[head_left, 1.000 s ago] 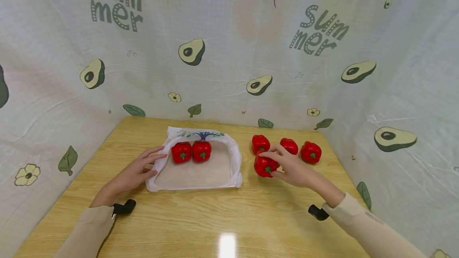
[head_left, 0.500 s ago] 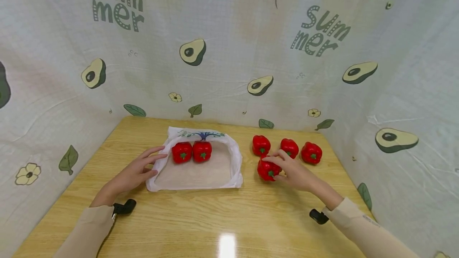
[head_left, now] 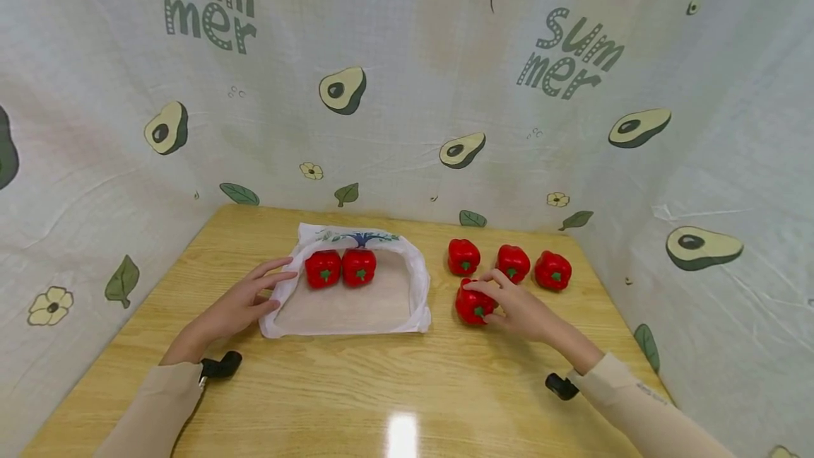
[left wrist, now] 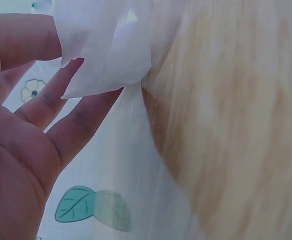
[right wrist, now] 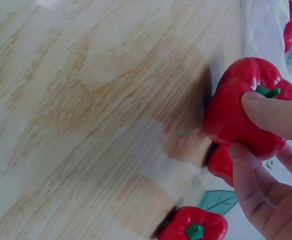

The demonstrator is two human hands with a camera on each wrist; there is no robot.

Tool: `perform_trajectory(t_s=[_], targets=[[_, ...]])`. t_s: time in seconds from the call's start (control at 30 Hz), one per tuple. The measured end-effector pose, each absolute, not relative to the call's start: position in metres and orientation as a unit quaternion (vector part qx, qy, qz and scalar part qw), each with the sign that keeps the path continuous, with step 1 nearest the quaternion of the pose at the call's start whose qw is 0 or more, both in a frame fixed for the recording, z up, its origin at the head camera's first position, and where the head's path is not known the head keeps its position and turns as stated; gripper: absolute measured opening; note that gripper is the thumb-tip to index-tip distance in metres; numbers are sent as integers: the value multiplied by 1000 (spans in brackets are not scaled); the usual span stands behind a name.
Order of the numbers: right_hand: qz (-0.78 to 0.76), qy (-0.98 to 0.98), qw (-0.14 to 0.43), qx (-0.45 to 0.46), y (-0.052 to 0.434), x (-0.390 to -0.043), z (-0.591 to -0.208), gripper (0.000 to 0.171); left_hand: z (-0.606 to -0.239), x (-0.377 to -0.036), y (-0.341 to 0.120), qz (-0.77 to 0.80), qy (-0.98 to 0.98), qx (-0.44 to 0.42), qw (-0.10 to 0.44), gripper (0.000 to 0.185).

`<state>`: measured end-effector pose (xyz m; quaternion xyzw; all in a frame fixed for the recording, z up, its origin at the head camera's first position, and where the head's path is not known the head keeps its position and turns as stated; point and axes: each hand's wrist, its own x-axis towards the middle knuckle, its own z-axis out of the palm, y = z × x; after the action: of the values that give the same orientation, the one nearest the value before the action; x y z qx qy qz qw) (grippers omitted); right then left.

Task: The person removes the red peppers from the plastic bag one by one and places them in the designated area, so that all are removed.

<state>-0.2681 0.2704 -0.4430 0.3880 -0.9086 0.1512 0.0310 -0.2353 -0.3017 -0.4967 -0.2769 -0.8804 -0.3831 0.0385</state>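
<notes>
My right hand [head_left: 518, 309] grips a red bell pepper [head_left: 469, 306] with a green stem, to the right of a white plastic bag [head_left: 420, 295]. In the right wrist view the thumb presses the pepper [right wrist: 236, 107] near its stem, with fingers against its other side. Two red bell peppers [head_left: 323, 271] sit side by side at the back inside the bag's wide mouth. My left hand [head_left: 244, 302] rests at the bag's left edge, fingers spread and extended against it. In the left wrist view thin plastic [left wrist: 105, 50] covers the fingertips.
Behind the right hand, three more bell peppers stand on the wooden table [head_left: 318, 394]: one left [head_left: 463, 257], one middle [head_left: 512, 263], one right [head_left: 552, 271]. An avocado-print cloth [head_left: 381, 126] hangs around the back and sides.
The held bell pepper has shifted slightly right and toward me with the right hand, leaving a gap to the pepper behind it. My left hand and the bag have stayed put.
</notes>
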Motion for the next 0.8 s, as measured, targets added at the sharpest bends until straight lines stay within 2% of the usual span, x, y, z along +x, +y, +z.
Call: perform_trajectory(t_s=[0.3, 0.8], targets=[[145, -905, 46, 396, 271, -268, -449, 69, -496, -235, -301, -367, -887, -277, 48, 59], [140, -912, 22, 386, 270, -266, -447, 71, -495, -235, -300, -371, -884, -280, 48, 59]])
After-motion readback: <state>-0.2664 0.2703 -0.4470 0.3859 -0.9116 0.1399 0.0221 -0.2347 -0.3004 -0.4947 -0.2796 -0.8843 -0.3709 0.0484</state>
